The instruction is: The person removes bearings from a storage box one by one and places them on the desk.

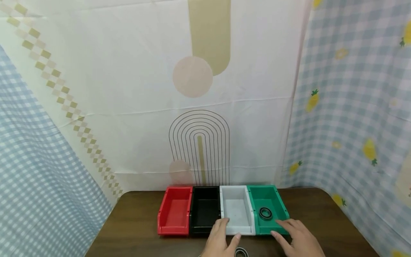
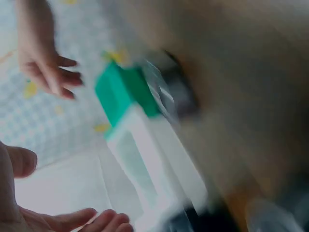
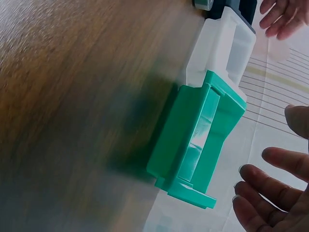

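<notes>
A black-and-silver ring bearing (image 1: 265, 213) lies in the green bin (image 1: 270, 193). A second ring bearing (image 1: 241, 252), cut off by the lower edge of the head view, lies on the table beside my left thumb. My left hand (image 1: 219, 241) hovers by the front of the white bin (image 1: 236, 208), fingers spread and holding nothing. At the front right corner of the green bin is my right hand (image 1: 300, 239), its fingers apart and nothing between them. In the left wrist view a dark ring shape (image 2: 169, 87) is blurred in front of the bins.
A black bin (image 1: 205, 207) and a red bin (image 1: 174, 210) continue the row to the left, side by side with the white one. All stand on a brown wooden table (image 1: 135, 217). A patterned cloth (image 1: 141, 142) hangs right behind them, with checked cloths at both sides.
</notes>
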`<state>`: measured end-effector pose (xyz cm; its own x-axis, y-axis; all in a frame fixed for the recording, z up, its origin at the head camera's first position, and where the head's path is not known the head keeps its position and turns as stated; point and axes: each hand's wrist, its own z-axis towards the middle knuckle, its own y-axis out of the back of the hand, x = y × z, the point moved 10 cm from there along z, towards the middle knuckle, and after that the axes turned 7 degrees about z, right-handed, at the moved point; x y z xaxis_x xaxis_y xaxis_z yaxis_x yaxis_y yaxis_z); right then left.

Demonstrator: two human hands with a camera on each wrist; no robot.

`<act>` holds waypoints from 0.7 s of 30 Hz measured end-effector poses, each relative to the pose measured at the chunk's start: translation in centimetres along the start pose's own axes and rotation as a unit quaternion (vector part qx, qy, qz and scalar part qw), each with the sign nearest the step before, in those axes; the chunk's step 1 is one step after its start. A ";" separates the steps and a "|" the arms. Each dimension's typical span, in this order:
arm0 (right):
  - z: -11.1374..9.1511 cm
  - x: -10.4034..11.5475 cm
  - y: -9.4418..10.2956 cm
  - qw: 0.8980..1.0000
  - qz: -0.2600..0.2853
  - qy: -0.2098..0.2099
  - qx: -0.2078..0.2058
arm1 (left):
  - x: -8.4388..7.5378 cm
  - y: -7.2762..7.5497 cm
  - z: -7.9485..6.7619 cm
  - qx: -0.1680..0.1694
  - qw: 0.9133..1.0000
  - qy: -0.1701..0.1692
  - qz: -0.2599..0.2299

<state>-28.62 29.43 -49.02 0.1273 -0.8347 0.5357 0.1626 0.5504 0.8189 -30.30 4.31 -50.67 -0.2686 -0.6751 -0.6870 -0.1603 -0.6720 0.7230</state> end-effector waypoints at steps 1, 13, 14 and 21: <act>-0.1 0.1 0.0 1.000 0.000 0.002 -0.003 | -0.3 -0.4 0.2 0.010 1.000 0.001 -0.009; 0.0 1.7 0.1 0.999 -0.006 0.027 -0.021 | -5.4 -4.3 5.0 0.033 0.998 -0.056 -0.005; 0.0 1.8 0.1 0.999 -0.007 0.030 -0.025 | -5.8 -4.5 5.5 0.030 0.998 -0.060 0.008; 0.0 1.4 -0.4 1.000 -0.009 0.017 0.008 | -6.8 -5.7 9.9 -0.041 0.982 -0.054 0.176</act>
<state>-28.48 28.10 -48.60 0.1572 -0.8429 0.5145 0.1502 0.5354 0.8312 -36.99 15.76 -49.35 -0.3930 -0.8374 -0.3799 0.0367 -0.4271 0.9034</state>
